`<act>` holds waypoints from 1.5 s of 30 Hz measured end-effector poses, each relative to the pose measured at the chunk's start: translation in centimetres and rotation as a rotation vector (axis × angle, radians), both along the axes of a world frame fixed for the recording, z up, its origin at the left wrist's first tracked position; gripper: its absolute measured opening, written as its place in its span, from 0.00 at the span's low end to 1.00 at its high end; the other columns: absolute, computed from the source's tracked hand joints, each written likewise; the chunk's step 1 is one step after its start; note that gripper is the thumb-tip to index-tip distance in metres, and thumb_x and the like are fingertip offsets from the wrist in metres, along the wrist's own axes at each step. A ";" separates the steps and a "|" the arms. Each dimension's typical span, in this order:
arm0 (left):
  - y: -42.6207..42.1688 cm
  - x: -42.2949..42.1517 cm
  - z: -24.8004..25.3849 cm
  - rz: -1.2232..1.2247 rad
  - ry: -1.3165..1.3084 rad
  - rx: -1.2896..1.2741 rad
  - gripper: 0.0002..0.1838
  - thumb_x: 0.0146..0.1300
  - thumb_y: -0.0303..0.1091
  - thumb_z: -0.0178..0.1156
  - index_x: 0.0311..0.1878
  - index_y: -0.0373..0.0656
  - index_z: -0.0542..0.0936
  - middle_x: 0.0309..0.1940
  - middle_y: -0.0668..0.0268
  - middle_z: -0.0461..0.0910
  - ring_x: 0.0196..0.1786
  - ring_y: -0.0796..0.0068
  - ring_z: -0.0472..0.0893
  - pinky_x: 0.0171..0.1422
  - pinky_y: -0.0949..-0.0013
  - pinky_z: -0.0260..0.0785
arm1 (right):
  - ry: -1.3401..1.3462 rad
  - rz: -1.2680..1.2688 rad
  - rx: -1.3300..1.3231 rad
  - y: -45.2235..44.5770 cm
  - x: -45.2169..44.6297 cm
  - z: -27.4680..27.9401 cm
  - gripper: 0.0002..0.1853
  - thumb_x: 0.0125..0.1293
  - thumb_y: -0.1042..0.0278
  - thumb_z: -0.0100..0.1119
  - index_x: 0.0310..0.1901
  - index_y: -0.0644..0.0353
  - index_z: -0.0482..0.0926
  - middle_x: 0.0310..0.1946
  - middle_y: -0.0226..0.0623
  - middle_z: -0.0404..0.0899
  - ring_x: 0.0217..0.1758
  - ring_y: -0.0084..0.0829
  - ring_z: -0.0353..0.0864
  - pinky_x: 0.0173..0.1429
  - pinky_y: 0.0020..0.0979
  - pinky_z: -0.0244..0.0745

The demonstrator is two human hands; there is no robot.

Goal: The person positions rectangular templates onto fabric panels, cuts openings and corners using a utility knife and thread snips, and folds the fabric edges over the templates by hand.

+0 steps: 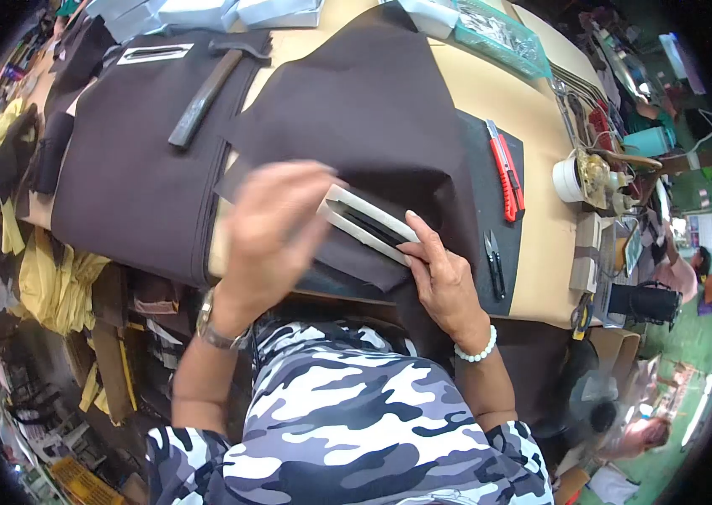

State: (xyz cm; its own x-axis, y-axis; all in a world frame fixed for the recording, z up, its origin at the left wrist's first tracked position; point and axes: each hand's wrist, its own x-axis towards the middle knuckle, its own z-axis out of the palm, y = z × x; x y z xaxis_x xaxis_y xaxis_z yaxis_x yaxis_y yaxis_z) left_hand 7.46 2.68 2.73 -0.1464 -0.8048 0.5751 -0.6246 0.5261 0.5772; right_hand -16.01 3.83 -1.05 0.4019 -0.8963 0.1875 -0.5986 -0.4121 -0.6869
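My right hand (446,282) pinches the near right end of a white rectangular strip (370,204) with a long dark slot down its middle. The strip lies against dark brown fabric (348,101) spread over the table. At the strip's other end is my left hand (276,231), smeared by motion; whether its fingers grip the strip I cannot make out. Right of the fabric, a red box cutter (504,172) and black thread snips (495,265) lie by the dark cutting mat (503,143).
A hammer (204,99) rests on a stack of dark fabric (137,168) at the left, near another slotted white strip (156,54). A green basket (503,38) and pale blue bundles (196,13) stand at the back. A white container (568,180) is at the right edge.
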 end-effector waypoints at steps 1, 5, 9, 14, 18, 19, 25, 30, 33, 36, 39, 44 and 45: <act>-0.7 -0.9 -0.1 -0.205 -0.069 0.075 0.12 0.51 0.26 0.66 0.40 0.42 0.82 0.41 0.61 0.80 0.48 0.62 0.79 0.56 0.61 0.69 | 0.025 0.025 -0.023 -0.1 0.0 0.0 0.29 0.59 0.82 0.56 0.63 0.62 0.64 0.35 0.46 0.82 0.39 0.45 0.83 0.42 0.38 0.78; -3.9 -3.3 -2.1 -0.603 -0.429 0.405 0.09 0.51 0.29 0.65 0.37 0.40 0.82 0.32 0.61 0.79 0.40 0.59 0.79 0.46 0.59 0.70 | 0.069 0.044 -0.107 0.0 -0.1 -0.5 0.29 0.57 0.83 0.58 0.62 0.62 0.66 0.36 0.45 0.82 0.39 0.43 0.83 0.42 0.38 0.78; -5.6 -3.6 -3.9 -0.689 -0.294 0.461 0.06 0.51 0.29 0.65 0.32 0.39 0.82 0.27 0.61 0.77 0.34 0.57 0.79 0.40 0.58 0.69 | 0.038 -0.032 -0.236 0.3 -0.1 -1.5 0.28 0.54 0.83 0.61 0.59 0.64 0.70 0.34 0.42 0.83 0.38 0.39 0.84 0.41 0.34 0.78; -6.2 -2.1 -5.5 -0.733 -0.176 0.388 0.07 0.51 0.30 0.65 0.34 0.40 0.83 0.27 0.63 0.75 0.34 0.62 0.77 0.40 0.62 0.69 | 0.060 -0.011 -0.338 0.1 -0.4 -2.2 0.25 0.52 0.84 0.62 0.55 0.67 0.72 0.32 0.40 0.83 0.38 0.35 0.84 0.39 0.31 0.78; -6.3 -1.6 -6.2 -0.748 -0.166 0.261 0.07 0.52 0.31 0.65 0.34 0.42 0.84 0.28 0.65 0.75 0.34 0.66 0.76 0.40 0.64 0.69 | 0.125 0.070 -0.448 0.2 -1.1 -2.6 0.23 0.51 0.85 0.62 0.52 0.68 0.75 0.32 0.40 0.82 0.39 0.36 0.83 0.37 0.30 0.79; -6.3 -1.5 -6.3 -0.752 -0.163 0.247 0.07 0.52 0.31 0.65 0.34 0.42 0.84 0.28 0.65 0.75 0.34 0.66 0.76 0.40 0.64 0.69 | 0.149 0.096 -0.454 0.4 -1.6 -2.6 0.22 0.51 0.85 0.61 0.51 0.68 0.75 0.32 0.40 0.82 0.39 0.36 0.83 0.37 0.30 0.79; -6.4 -1.2 -6.5 -0.780 -0.172 0.227 0.07 0.52 0.31 0.66 0.35 0.43 0.85 0.29 0.66 0.76 0.33 0.69 0.75 0.39 0.66 0.68 | 0.047 0.091 -0.361 1.4 -3.1 -2.4 0.18 0.53 0.82 0.62 0.49 0.69 0.75 0.34 0.42 0.81 0.37 0.37 0.82 0.37 0.32 0.79; -6.6 -1.2 -6.3 -0.817 -0.183 0.210 0.07 0.52 0.31 0.65 0.35 0.43 0.85 0.29 0.67 0.76 0.34 0.69 0.75 0.38 0.65 0.68 | 0.081 -0.220 -0.135 1.0 -1.1 -1.2 0.20 0.53 0.78 0.64 0.50 0.66 0.74 0.34 0.42 0.78 0.35 0.38 0.79 0.40 0.36 0.74; -6.6 -1.2 -6.5 -0.821 -0.164 0.193 0.07 0.52 0.31 0.65 0.35 0.43 0.84 0.30 0.67 0.75 0.34 0.69 0.75 0.38 0.65 0.68 | 0.216 -0.256 -0.134 0.9 -0.2 -1.6 0.22 0.55 0.75 0.63 0.54 0.63 0.73 0.41 0.44 0.75 0.43 0.42 0.76 0.47 0.38 0.72; -6.6 -1.1 -6.5 -0.821 -0.194 0.191 0.07 0.52 0.31 0.65 0.35 0.43 0.84 0.31 0.67 0.75 0.35 0.68 0.75 0.39 0.65 0.68 | 0.339 -0.293 -0.241 0.7 1.3 -1.6 0.25 0.57 0.72 0.62 0.57 0.62 0.70 0.48 0.46 0.72 0.47 0.46 0.74 0.49 0.40 0.71; -6.4 -1.1 -6.6 -0.788 -0.207 0.155 0.06 0.53 0.34 0.64 0.34 0.44 0.82 0.31 0.68 0.74 0.37 0.69 0.75 0.41 0.64 0.66 | 0.335 -0.253 -0.181 -0.5 3.5 -1.8 0.30 0.59 0.70 0.60 0.63 0.60 0.64 0.56 0.48 0.66 0.57 0.49 0.69 0.58 0.42 0.68; -7.0 1.4 -5.6 -0.721 -0.348 0.240 0.08 0.55 0.39 0.64 0.32 0.46 0.80 0.29 0.70 0.72 0.38 0.70 0.73 0.43 0.66 0.61 | 0.310 -0.212 -0.105 -1.2 4.2 -1.7 0.31 0.63 0.66 0.57 0.67 0.60 0.59 0.60 0.53 0.62 0.62 0.52 0.65 0.63 0.44 0.66; -7.1 2.1 -5.6 -0.704 -0.348 0.263 0.08 0.55 0.39 0.64 0.31 0.46 0.80 0.29 0.70 0.72 0.38 0.70 0.72 0.43 0.66 0.61 | 0.314 -0.211 -0.106 -0.9 3.6 -1.8 0.32 0.63 0.66 0.57 0.67 0.60 0.58 0.62 0.54 0.60 0.62 0.54 0.64 0.63 0.45 0.65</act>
State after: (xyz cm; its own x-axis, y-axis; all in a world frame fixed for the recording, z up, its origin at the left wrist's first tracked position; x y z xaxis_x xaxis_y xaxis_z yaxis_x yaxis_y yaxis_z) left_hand 9.57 -4.40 -2.84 -0.8016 -0.5600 0.2095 -0.3648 0.7357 0.5707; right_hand -12.45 2.96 -2.90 0.2636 -0.9475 0.1808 -0.8518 -0.3166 -0.4174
